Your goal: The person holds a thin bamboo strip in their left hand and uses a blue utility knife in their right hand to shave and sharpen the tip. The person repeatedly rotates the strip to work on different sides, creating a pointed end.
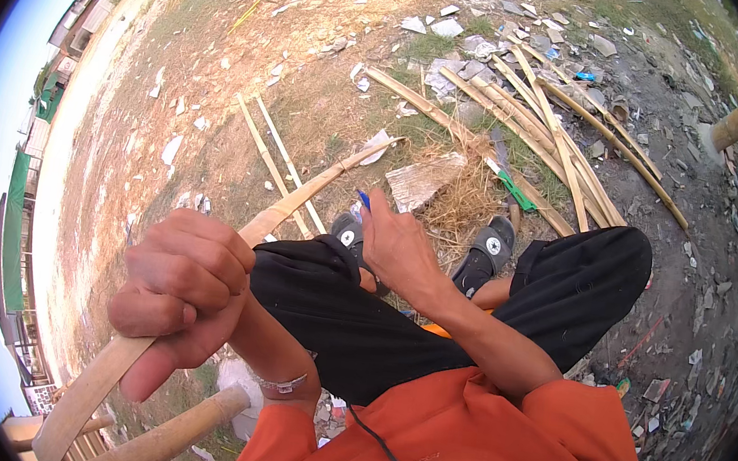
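Observation:
My left hand (184,279) is closed around a long, flat bamboo strip (305,192). One end of the strip slants down past the fist to the lower left; the far end thins out toward the ground in front of me. Closed before my knees, my right hand (402,256) grips a small blue thing (363,199), mostly hidden by the fingers, so its kind cannot be made out. This hand is close to the strip, on its right side; no contact between them shows.
Several split bamboo lengths (549,146) lie ahead to the right. A green-handled saw (513,190) rests on the ground beside a heap of fibrous shavings (458,195). Two thin strips (274,153) lie ahead to the left. A round pole (176,435) stands out at lower left.

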A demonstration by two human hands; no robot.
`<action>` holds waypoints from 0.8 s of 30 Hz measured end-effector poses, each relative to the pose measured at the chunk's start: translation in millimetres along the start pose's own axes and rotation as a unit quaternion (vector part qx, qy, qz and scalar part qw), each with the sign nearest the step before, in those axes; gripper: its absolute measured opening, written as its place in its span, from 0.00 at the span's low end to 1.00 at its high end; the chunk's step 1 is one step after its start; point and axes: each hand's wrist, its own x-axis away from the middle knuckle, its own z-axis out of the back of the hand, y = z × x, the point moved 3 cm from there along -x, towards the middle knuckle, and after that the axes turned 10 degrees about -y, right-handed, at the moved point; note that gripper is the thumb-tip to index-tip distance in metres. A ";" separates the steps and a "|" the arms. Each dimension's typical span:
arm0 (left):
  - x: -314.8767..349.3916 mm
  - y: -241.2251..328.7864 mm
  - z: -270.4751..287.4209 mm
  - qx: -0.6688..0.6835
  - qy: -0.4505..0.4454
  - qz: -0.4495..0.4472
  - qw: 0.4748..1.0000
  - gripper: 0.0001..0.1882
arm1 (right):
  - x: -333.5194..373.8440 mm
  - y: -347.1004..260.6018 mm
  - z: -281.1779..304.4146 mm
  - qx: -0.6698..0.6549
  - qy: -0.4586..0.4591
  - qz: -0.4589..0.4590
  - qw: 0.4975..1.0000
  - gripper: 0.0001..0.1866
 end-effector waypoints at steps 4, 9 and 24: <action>1.0 -2.0 -5.0 0.010 -0.004 -0.002 1.000 0.27 | 10.4 -20.4 -0.5 -0.022 0.030 0.055 0.998 0.08; -1.6 -3.1 -2.7 0.012 -0.011 -0.002 1.000 0.27 | -14.6 36.0 -16.2 0.018 0.025 -0.014 0.999 0.09; -4.5 -5.3 -13.5 0.010 -0.011 0.002 1.000 0.27 | -59.3 121.5 -33.2 0.081 0.009 -0.131 0.988 0.08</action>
